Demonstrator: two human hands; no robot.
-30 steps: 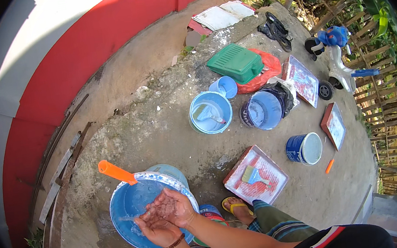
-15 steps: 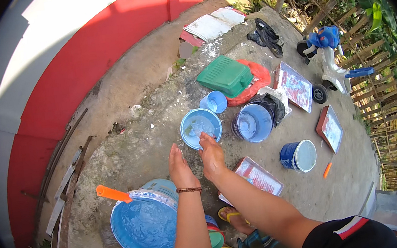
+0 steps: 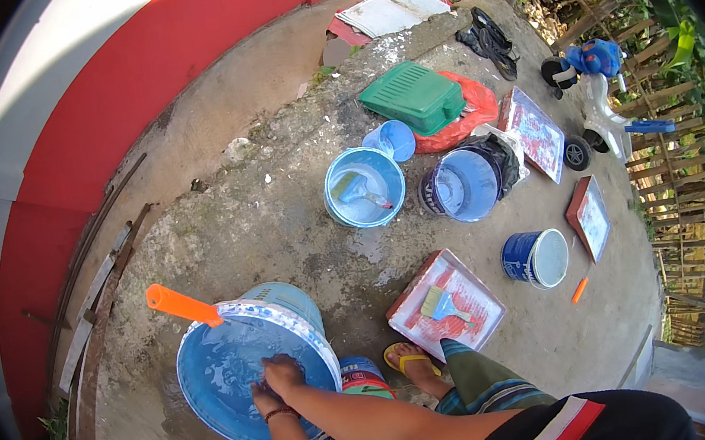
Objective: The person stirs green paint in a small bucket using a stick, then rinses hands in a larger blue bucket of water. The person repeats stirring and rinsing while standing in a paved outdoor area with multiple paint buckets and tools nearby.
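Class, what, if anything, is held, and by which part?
Cannot be told: left hand and right hand meet over the bucket, palms hidden; nothing held shows.

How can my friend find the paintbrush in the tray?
Find the big blue tub with an orange handle at its rim. To its right, a square, red-sided tray holds the tan-bristled paintbrush. The other brush lies inside a round, light-blue bucket, not a tray.

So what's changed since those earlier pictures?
Your left hand and right hand, raised to the right of the wide blue tub half a second ago, have moved left and down, back together inside it. No object was visibly taken or released. The orange handle at the tub's rim and the paintbrush on the paint tray stayed put.
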